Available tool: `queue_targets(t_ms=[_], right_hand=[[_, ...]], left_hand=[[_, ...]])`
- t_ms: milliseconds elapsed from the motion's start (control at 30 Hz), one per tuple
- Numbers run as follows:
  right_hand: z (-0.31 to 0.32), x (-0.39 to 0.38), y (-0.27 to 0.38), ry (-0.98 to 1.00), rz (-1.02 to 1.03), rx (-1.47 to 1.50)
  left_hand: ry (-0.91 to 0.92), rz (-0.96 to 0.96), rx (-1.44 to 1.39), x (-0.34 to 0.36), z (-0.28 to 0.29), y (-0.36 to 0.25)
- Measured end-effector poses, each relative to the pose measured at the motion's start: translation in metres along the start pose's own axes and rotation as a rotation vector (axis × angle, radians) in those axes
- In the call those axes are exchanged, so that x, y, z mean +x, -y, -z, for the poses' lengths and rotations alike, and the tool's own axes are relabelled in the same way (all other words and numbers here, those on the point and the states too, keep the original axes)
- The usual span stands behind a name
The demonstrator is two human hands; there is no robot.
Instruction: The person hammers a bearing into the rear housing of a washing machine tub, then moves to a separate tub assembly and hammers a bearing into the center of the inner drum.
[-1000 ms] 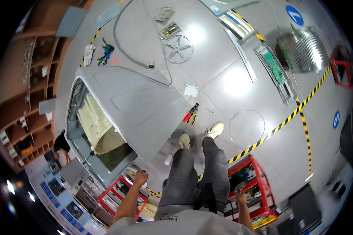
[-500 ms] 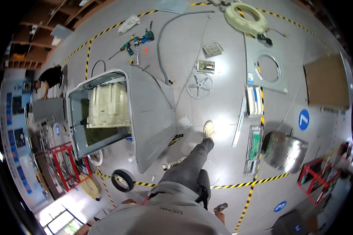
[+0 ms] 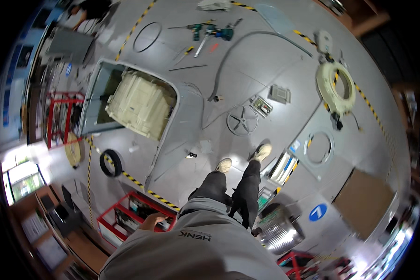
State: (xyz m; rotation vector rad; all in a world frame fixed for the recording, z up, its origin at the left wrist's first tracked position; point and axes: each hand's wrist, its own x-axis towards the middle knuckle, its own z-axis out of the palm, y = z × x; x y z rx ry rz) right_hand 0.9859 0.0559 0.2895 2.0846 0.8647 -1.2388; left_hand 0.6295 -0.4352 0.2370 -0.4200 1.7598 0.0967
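Observation:
My left hand (image 3: 156, 219) hangs at my left side above a red-framed cart (image 3: 114, 215); its fingers are too small to read. At my right hip, only a small dark part of my right hand (image 3: 256, 231) shows, next to the shiny metal drum (image 3: 280, 233); its fingers are hidden. Ahead to the left, a grey washing machine cabinet (image 3: 184, 109) lies on the floor with a cream plastic tub (image 3: 140, 105) inside. A spoked pulley wheel (image 3: 242, 120) lies in front of my feet.
Cordless drills (image 3: 214, 32), a grey hose (image 3: 224, 60) and a screwdriver (image 3: 187, 50) lie far ahead. To the right are a cream ring (image 3: 324, 86), a grey front panel (image 3: 308, 163) and a cardboard sheet (image 3: 364, 203). A black rubber ring (image 3: 104, 163) lies left.
My view has turned to the right and my feet have stepped, so both shoes now show ahead. The cabinet and tub appear rotated in view. My right hand is now mostly hidden.

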Motion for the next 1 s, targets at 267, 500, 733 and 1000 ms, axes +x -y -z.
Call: queue_targets(t_ms=[267, 500, 733, 1000], right_hand=[[0.148, 0.054, 0.294, 0.011, 0.138, -0.464], [0.192, 0.028, 0.608, -0.073, 0.242, -0.694], [0.15, -0.085, 0.854, -0.231, 0.46, -0.653], [0.076, -0.145, 0.94, -0.336, 0.086, -1.09]], left_hand=[[0.175, 0.117, -0.398, -0.044, -0.155, -0.116], [0.305, -0.223, -0.44, -0.08, -0.249, -0.277], [0.128, 0.155, -1.064, -0.021, -0.101, -0.502], [-0.407, 0.036, -1.337, 0.2, 0.212, -0.721]])
